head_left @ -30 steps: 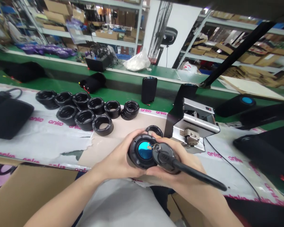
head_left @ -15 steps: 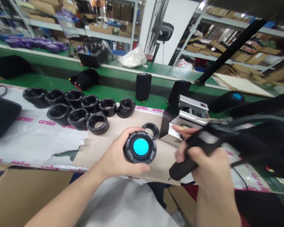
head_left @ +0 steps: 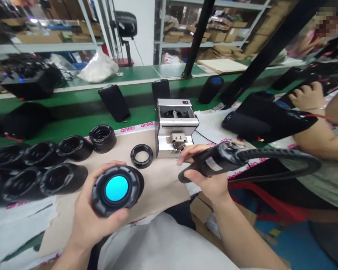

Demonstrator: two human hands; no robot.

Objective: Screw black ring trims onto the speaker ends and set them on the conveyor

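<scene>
The left hand (head_left: 86, 221) grips a black cylindrical speaker (head_left: 115, 191) with a cyan centre, and the right hand (head_left: 205, 180) closes on an electric screwdriver (head_left: 222, 159) near a screw feeder (head_left: 176, 127), while a loose black ring (head_left: 141, 156) and other stacked rings (head_left: 103, 138) lie unfitted on the cardboard sheet (head_left: 160, 191).

My left hand (head_left: 86, 225) holds a speaker end (head_left: 115, 189), matte black around a bright cyan disc. At 1 o'clock from it, a black ring (head_left: 141, 156) lies on tan paper (head_left: 160, 187). At 2 o'clock, the screw feeder (head_left: 169, 148) is brushed silver. A white strip (head_left: 131, 128) repeats pink "anko" lettering against the green counter (head_left: 73, 125). My right hand (head_left: 205, 168) grips a black electric screwdriver (head_left: 228, 152) with a pale grey label.
</scene>
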